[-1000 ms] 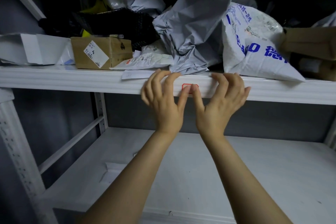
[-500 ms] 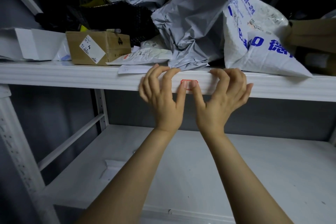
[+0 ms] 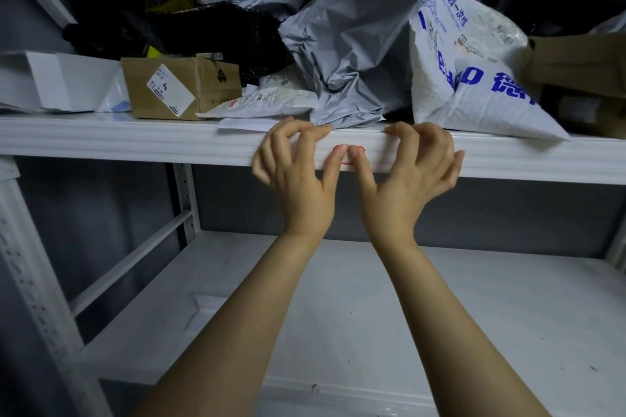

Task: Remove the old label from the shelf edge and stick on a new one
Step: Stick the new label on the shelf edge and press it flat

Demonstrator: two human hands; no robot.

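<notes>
Thumbs pressed side by side on the label [image 3: 348, 161] at the shelf edge [image 3: 169, 142]. Left hand [image 3: 298, 179] and right hand [image 3: 410, 179] flanked it, bent fingertips resting on the top lip. Above sat a cardboard box [image 3: 183, 88], grey mailer [image 3: 355, 44] and blue-printed white bag [image 3: 474, 85]. That label looked small, red-bordered, mostly covered.

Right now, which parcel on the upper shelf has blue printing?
The white plastic bag at the right, above the right hand. The crumpled grey bag beside it is plain, and the cardboard box is brown with a white sticker.
</notes>
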